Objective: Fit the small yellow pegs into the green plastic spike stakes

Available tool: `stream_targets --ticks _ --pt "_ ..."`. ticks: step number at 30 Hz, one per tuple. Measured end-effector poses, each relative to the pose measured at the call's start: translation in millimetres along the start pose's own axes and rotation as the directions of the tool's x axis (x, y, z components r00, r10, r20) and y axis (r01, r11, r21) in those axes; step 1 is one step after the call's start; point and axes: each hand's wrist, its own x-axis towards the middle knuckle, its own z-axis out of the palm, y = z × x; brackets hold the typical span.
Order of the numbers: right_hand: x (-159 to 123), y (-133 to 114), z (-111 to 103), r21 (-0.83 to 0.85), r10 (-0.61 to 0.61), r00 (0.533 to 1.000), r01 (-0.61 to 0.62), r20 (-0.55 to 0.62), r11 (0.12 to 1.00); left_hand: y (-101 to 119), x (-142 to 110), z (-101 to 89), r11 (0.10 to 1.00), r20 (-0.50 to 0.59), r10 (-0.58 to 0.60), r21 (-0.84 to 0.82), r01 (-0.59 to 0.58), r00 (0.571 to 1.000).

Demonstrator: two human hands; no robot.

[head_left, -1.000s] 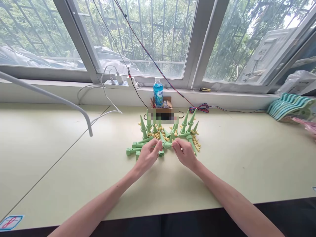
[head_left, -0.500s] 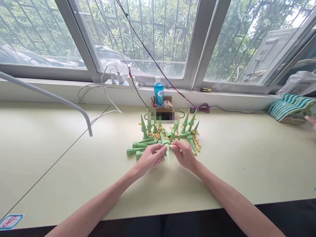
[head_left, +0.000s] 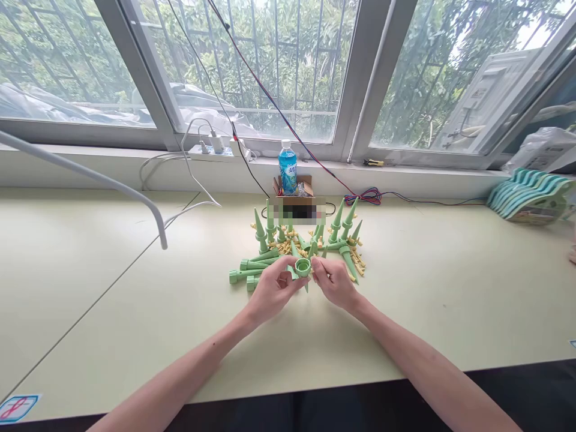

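Observation:
My left hand (head_left: 276,285) is closed around a green plastic plant watering spike (head_left: 303,267), whose round hollow end faces me. Close against the spike's right side, my right hand (head_left: 333,281) is pinched; a sliver of a small yellow valve shows at its fingertips, mostly hidden. Beyond my hands stand several green spikes (head_left: 338,222) with yellow valves fitted to their sides. More green spikes (head_left: 245,275) lie flat to the left. Loose yellow valves (head_left: 359,263) are heaped on the right and among the standing spikes.
A blue bottle (head_left: 288,169) stands in a small cardboard box (head_left: 306,186) behind the spikes. Coiled red and blue wire (head_left: 368,196) lies by the sill. A white metal rod (head_left: 135,186) reaches in from the left. Teal and green packaged items (head_left: 526,198) are at the right.
The spike in my left hand has turned, so its hollow end now points up at me instead of its tip showing toward me. My right hand stays beside it.

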Motion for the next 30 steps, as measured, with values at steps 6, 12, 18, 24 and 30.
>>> stream_targets --ticks 6,12,18,24,30 --pt "0 0 -2 0.0 -0.019 0.994 0.019 -0.109 1.0 1 2 -2.7 0.986 -0.013 -0.118 -0.122 0.115 0.993" --pt "-1 -1 -4 -0.03 -0.098 0.995 0.097 -0.023 0.995 0 6 -5.3 0.896 0.216 -0.264 -0.306 0.322 0.94" --pt "-2 1 -2 -0.016 -0.124 0.992 0.125 0.031 0.992 -2 5 -9.7 0.862 0.28 -0.27 -0.355 0.361 0.921" --pt "-3 6 0 -0.012 -0.103 0.994 0.103 0.037 0.995 1 4 -12.1 0.909 0.265 -0.201 -0.309 0.28 0.943" --pt "-3 7 3 -0.071 -0.018 0.999 0.022 0.047 0.997 1 0 -7.6 0.996 0.113 -0.077 -0.035 0.081 0.991"
